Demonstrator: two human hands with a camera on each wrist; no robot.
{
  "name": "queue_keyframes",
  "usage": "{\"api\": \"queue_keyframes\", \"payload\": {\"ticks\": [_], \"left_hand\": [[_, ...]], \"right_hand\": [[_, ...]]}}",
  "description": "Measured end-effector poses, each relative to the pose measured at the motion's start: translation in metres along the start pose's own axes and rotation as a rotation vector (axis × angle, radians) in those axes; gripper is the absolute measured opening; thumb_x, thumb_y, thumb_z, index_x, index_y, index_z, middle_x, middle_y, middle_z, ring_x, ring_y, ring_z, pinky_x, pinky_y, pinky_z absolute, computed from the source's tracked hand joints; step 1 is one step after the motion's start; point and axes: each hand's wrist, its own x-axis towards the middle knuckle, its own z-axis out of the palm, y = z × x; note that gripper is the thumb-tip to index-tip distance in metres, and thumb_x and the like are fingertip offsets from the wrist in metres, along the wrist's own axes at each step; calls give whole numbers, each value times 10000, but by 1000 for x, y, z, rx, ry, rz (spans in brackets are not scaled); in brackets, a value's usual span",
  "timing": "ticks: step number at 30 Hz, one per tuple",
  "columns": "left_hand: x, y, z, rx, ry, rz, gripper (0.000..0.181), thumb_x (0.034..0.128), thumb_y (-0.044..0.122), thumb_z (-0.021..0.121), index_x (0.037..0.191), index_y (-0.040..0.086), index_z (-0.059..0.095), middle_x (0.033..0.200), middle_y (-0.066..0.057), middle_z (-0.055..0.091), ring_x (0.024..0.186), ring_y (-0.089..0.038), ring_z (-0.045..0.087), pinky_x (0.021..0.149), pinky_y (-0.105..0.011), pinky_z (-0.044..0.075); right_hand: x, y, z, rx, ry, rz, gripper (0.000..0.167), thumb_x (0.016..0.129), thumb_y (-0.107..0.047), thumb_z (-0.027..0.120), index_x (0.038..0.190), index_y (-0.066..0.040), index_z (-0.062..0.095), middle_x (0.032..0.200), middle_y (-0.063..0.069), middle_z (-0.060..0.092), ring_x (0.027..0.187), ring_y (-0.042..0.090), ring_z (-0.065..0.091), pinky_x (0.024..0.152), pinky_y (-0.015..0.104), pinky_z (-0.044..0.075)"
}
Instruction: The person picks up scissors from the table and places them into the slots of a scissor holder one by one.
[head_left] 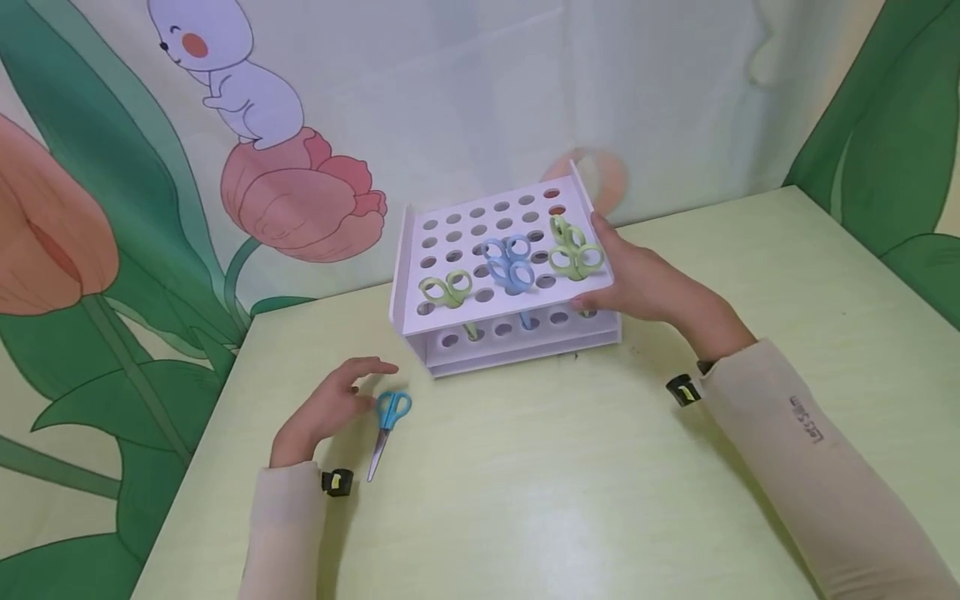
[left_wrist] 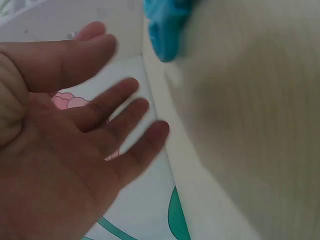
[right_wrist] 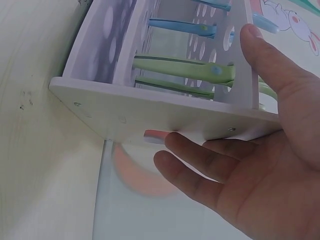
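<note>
A white rack with rows of round holes stands at the back of the table. Green scissors and blue scissors sit in its holes with their handles up; their blades show inside in the right wrist view. My right hand grips the rack's right end, thumb at the front edge of the top board and fingers along the side panel. Beside my left hand, turquoise-handled scissors lie on the table, blades toward me. The left fingers are loosely bent and hold nothing; the thumb is close to the handles.
The pale green tabletop extends in front of the rack and to its right. Behind it hangs a white curtain printed with tulips and a rabbit. Each wrist wears a small black camera.
</note>
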Motion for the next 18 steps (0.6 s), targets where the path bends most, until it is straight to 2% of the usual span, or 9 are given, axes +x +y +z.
{"api": "queue_keyframes", "payload": {"ticks": [3, 5, 11, 18], "left_hand": [[3, -6, 5, 88, -56, -61, 572, 803, -146, 521, 1305, 87, 667, 1565, -249, 310, 1420, -488, 270, 1073, -634, 329], [5, -7, 8, 130, -77, -85, 561, 772, -141, 553, 1258, 102, 695, 1585, -267, 265, 1421, -524, 247, 1063, -630, 347], [6, -2, 12, 163, -83, -103, 419, 798, -113, 660, 1160, 92, 714, 1595, -286, 233, 1437, -542, 202, 1102, -643, 280], [9, -4, 13, 187, -95, -91, 371, 825, -13, 702, 1186, 63, 663, 1585, -287, 257, 1442, -507, 228, 1121, -629, 260]], "right_hand": [[0, 0, 0, -1, 0, 1, 1254, 841, -327, 847, 1615, -225, -134, 1352, 149, 512, 1028, 313, 518, 913, 460, 420], [0, -2, -1, -3, -2, 0, 1251, 841, -336, 845, 1616, -227, -131, 1372, 152, 500, 1043, 315, 515, 924, 468, 420], [1, -3, -1, -6, -6, -1, 1259, 834, -367, 848, 1617, -228, -127, 1400, 148, 483, 1061, 316, 512, 937, 470, 419], [0, 0, 0, -17, -4, 8, 1266, 840, -375, 841, 1609, -232, -154, 1407, 156, 466, 1066, 319, 499, 937, 474, 413]]}}
